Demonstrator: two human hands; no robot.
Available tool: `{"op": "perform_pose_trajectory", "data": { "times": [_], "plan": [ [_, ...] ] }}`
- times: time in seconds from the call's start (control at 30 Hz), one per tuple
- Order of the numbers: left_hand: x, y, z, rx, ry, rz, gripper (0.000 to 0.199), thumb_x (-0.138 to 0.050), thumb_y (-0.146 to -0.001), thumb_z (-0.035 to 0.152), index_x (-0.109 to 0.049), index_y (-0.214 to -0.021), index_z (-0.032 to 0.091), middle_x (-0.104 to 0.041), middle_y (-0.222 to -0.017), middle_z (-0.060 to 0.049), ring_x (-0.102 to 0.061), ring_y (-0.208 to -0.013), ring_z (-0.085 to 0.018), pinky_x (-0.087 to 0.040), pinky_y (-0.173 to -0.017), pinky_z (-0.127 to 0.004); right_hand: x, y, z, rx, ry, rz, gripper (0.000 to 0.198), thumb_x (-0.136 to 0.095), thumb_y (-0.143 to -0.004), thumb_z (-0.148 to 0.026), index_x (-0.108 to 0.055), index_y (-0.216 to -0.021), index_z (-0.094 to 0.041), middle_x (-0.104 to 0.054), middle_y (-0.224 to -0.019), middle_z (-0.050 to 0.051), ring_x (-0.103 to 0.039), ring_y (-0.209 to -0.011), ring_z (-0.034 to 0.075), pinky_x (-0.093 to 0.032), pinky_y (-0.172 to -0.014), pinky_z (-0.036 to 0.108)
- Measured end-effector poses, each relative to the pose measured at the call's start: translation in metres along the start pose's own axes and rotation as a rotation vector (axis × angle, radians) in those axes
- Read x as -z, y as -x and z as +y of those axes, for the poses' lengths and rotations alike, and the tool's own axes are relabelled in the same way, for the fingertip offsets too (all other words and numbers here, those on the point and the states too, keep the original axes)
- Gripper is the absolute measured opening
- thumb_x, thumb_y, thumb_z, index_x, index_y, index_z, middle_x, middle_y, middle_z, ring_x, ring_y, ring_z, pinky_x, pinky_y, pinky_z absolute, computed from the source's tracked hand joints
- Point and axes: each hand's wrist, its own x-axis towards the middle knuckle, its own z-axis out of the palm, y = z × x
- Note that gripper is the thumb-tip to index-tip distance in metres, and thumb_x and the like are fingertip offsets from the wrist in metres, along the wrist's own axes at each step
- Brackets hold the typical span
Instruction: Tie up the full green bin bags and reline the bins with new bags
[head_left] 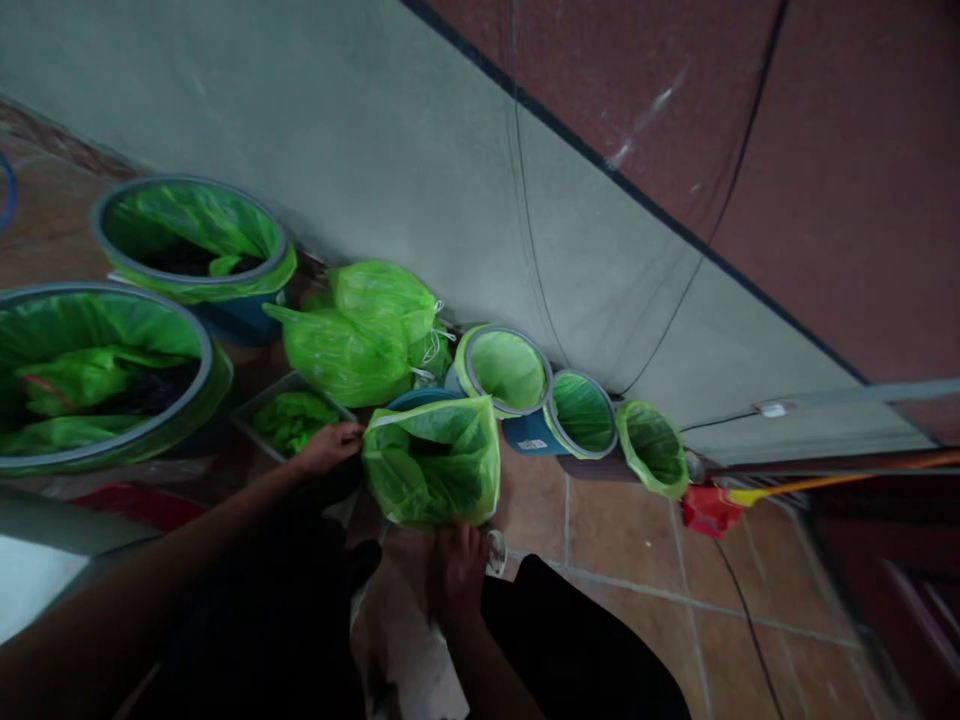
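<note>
A green plastic bin bag hangs wide-mouthed between my hands, in front of my knees. My left hand is closed at the left edge of the bag's mouth. Down at the near edge, my right hand has its fingers closed on the plastic. Just behind the bag, part of a blue bin rim shows; the rest of that bin is hidden. Beside my left hand stands a small square bin with crumpled green plastic in it.
Two large lined bins stand at left, dark contents inside. Tied green bags lean near the wall. Lined bins line the wall at right, beside a red dustpan. A cable crosses the tiled floor.
</note>
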Motion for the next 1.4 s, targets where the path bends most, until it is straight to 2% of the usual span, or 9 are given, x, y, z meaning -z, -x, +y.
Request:
{"op": "perform_pose_trajectory", "data": {
  "times": [0.17,0.33,0.43,0.6,0.8,0.9,1.0,1.13,1.4],
  "plan": [
    [-0.002,-0.004,-0.003,-0.015,-0.117,0.030,0.037,-0.046,-0.066,0.045,-0.066,-0.083,0.019,-0.072,-0.081,-0.005,-0.066,-0.078,-0.023,-0.051,-0.075,-0.030,0.000,-0.004,0.016,-0.240,0.027,-0.119,0.024,-0.047,-0.083,-0.008,-0.066,-0.095,-0.018,-0.064,-0.090,0.012,-0.056,-0.089,0.026,-0.039,-0.081,0.039],
    [0.000,-0.006,0.000,0.016,-0.115,0.050,0.036,-0.047,-0.063,0.047,-0.062,-0.080,0.020,-0.073,-0.081,-0.006,-0.067,-0.080,-0.025,-0.052,-0.077,-0.033,0.001,-0.018,0.033,-0.372,-0.290,-0.106,0.031,-0.043,-0.082,-0.010,-0.068,-0.097,-0.017,-0.068,-0.097,0.011,-0.061,-0.089,0.023,-0.044,-0.077,0.032],
    [0.006,-0.006,0.001,0.085,-0.052,0.048,0.044,-0.051,-0.060,0.044,-0.061,-0.095,0.019,-0.074,-0.092,-0.008,-0.068,-0.088,-0.028,-0.053,-0.081,-0.034,0.006,-0.028,0.046,-0.512,-0.494,-0.016,0.031,-0.042,-0.080,-0.014,-0.071,-0.090,-0.016,-0.071,-0.090,0.011,-0.065,-0.084,0.024,-0.047,-0.075,0.032],
    [0.014,-0.003,0.030,0.181,-0.105,0.288,0.055,-0.053,-0.065,0.035,-0.057,-0.115,0.015,-0.068,-0.115,-0.015,-0.065,-0.104,-0.032,-0.052,-0.090,-0.041,0.024,-0.066,0.064,-0.700,-0.692,0.259,0.032,-0.046,-0.080,-0.024,-0.071,-0.096,-0.012,-0.072,-0.096,0.015,-0.066,-0.091,0.027,-0.049,-0.080,0.035],
    [-0.010,-0.020,0.098,-0.277,-0.292,0.255,0.054,-0.063,-0.073,0.045,-0.060,-0.121,0.018,-0.060,-0.127,-0.012,-0.054,-0.120,-0.033,-0.038,-0.107,-0.045,0.037,-0.137,0.056,-0.612,-0.756,0.293,0.049,-0.054,-0.085,-0.048,-0.063,-0.117,-0.012,-0.068,-0.110,0.017,-0.063,-0.101,0.027,-0.048,-0.084,0.035],
    [-0.028,-0.044,0.113,-0.357,-0.464,0.183,0.043,-0.061,-0.077,0.040,-0.065,-0.113,0.018,-0.064,-0.119,-0.013,-0.056,-0.116,-0.033,-0.037,-0.106,-0.046,0.036,-0.164,0.053,-0.547,-0.739,0.276,0.047,-0.055,-0.084,-0.047,-0.064,-0.114,-0.012,-0.068,-0.109,0.016,-0.062,-0.098,0.025,-0.047,-0.084,0.034],
    [-0.035,-0.066,0.115,-0.299,-0.571,0.106,0.030,-0.050,-0.084,0.037,-0.070,-0.097,0.019,-0.070,-0.101,-0.012,-0.063,-0.099,-0.029,-0.043,-0.096,-0.043,0.030,-0.182,0.056,-0.465,-0.804,0.248,0.034,-0.052,-0.086,-0.041,-0.069,-0.099,-0.015,-0.070,-0.096,0.011,-0.062,-0.087,0.021,-0.046,-0.080,0.031],
    [-0.023,-0.085,0.106,-0.138,-0.408,0.029,0.037,-0.043,-0.086,0.042,-0.071,-0.087,0.018,-0.070,-0.079,-0.005,-0.063,-0.073,-0.022,-0.047,-0.073,-0.033,0.015,-0.195,0.073,-0.498,-1.035,0.173,0.030,-0.052,-0.082,-0.040,-0.066,-0.070,-0.016,-0.065,-0.068,0.002,-0.056,-0.066,0.015,-0.044,-0.065,0.025],
    [0.001,-0.103,0.092,0.158,0.106,0.003,0.046,-0.064,-0.069,0.059,-0.071,-0.085,0.017,-0.072,-0.074,-0.001,-0.065,-0.071,-0.020,-0.050,-0.064,-0.028,-0.005,-0.207,0.097,-0.428,-1.048,0.123,0.029,-0.057,-0.079,-0.041,-0.072,-0.073,-0.017,-0.068,-0.072,0.002,-0.059,-0.069,0.016,-0.045,-0.070,0.027]
  ]
}}
